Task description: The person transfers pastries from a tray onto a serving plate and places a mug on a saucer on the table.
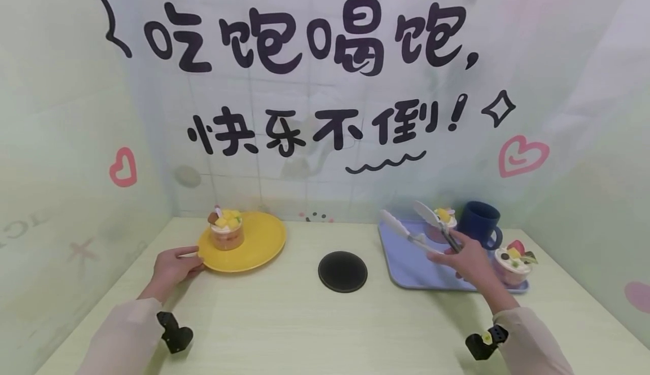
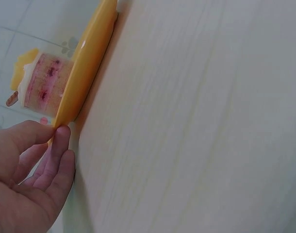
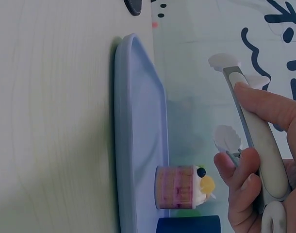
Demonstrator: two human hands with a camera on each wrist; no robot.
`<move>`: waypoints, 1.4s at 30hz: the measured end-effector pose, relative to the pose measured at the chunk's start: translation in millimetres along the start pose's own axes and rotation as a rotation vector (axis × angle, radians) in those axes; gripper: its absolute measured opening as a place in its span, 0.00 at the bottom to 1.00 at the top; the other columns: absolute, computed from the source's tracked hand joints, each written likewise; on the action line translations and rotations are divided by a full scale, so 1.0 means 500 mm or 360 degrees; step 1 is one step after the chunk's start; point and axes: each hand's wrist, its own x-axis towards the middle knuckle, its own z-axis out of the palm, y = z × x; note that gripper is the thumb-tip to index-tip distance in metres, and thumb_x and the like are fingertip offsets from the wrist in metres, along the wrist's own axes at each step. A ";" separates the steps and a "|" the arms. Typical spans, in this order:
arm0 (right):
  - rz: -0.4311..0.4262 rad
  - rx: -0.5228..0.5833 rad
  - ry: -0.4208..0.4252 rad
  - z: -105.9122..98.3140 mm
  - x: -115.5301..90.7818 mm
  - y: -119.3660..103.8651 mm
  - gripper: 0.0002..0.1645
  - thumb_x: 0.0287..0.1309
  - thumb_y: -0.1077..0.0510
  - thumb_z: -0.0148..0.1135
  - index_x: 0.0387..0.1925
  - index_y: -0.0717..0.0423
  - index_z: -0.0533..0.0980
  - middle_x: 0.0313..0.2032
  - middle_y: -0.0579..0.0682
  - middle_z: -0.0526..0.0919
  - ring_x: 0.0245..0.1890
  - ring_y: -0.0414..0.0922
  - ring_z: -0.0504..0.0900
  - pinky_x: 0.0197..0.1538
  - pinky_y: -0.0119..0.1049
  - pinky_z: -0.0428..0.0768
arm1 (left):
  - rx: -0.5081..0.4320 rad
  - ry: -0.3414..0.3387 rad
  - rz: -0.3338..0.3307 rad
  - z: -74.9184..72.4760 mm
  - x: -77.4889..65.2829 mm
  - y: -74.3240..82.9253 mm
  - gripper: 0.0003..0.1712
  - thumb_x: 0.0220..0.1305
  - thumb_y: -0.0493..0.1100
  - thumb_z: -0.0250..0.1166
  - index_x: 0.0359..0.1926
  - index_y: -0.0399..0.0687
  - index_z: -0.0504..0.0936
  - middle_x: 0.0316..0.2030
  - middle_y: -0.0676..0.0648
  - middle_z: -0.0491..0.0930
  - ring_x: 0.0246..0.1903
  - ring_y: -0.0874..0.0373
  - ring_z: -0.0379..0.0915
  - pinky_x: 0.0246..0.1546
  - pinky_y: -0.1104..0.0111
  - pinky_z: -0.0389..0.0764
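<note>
At the left, my left hand (image 1: 172,270) pinches the near-left rim of a yellow plate (image 1: 266,239) between thumb and fingers, which the left wrist view shows closely. On that plate stands a dessert cup (image 1: 227,234) of layered cake with cream and yellow fruit cubes. My right hand (image 1: 469,259) holds a pair of tongs (image 1: 406,234) above a blue tray (image 1: 406,268). The tongs' pale tips are spread apart, with nothing between them. Behind the tongs, on the tray, a second dessert cup (image 3: 176,188) is partly hidden in the head view.
A dark blue mug (image 1: 477,223) stands at the tray's back right. A third dessert cup (image 1: 512,265), topped with fruit, sits at the tray's front right corner beside my right wrist. Between plate and tray lies a round black disc (image 1: 342,272). Printed walls (image 1: 325,189) enclose the table.
</note>
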 end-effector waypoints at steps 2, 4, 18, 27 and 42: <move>0.0006 -0.0030 -0.0001 -0.007 -0.002 0.002 0.59 0.43 0.41 0.70 0.67 0.67 0.52 0.39 0.60 0.79 0.14 0.44 0.71 0.17 0.37 0.71 | 0.0006 -0.0003 -0.0002 0.000 0.000 0.001 0.32 0.57 0.34 0.60 0.60 0.23 0.62 0.28 0.50 0.79 0.25 0.63 0.79 0.29 0.72 0.81; 0.0000 -0.0051 0.0001 -0.015 -0.003 0.004 0.59 0.43 0.41 0.69 0.67 0.66 0.51 0.39 0.61 0.79 0.14 0.44 0.71 0.17 0.37 0.72 | 0.0002 -0.0008 0.0005 0.000 -0.001 0.002 0.32 0.56 0.34 0.60 0.60 0.23 0.61 0.28 0.49 0.80 0.25 0.63 0.79 0.29 0.72 0.81; 0.0053 -0.0160 0.0048 -0.046 -0.010 0.018 0.61 0.43 0.38 0.68 0.68 0.67 0.49 0.39 0.62 0.79 0.16 0.44 0.73 0.19 0.37 0.72 | 0.0018 0.0001 -0.0015 0.000 -0.003 0.005 0.31 0.58 0.35 0.59 0.60 0.23 0.61 0.27 0.49 0.80 0.25 0.63 0.78 0.29 0.72 0.81; 0.0077 -0.0171 0.0071 -0.051 -0.013 0.023 0.61 0.43 0.39 0.68 0.67 0.68 0.49 0.38 0.63 0.79 0.17 0.44 0.74 0.20 0.37 0.72 | 0.0003 -0.0001 -0.0017 0.000 -0.001 0.004 0.31 0.58 0.34 0.59 0.60 0.23 0.61 0.28 0.49 0.79 0.25 0.63 0.78 0.30 0.72 0.81; 0.0046 -0.0245 0.0158 -0.073 -0.015 0.045 0.60 0.43 0.40 0.68 0.67 0.68 0.50 0.35 0.60 0.81 0.16 0.44 0.74 0.20 0.36 0.73 | 0.0034 0.0018 -0.0026 0.003 -0.003 0.005 0.30 0.58 0.34 0.59 0.59 0.23 0.62 0.27 0.49 0.79 0.25 0.63 0.78 0.29 0.72 0.81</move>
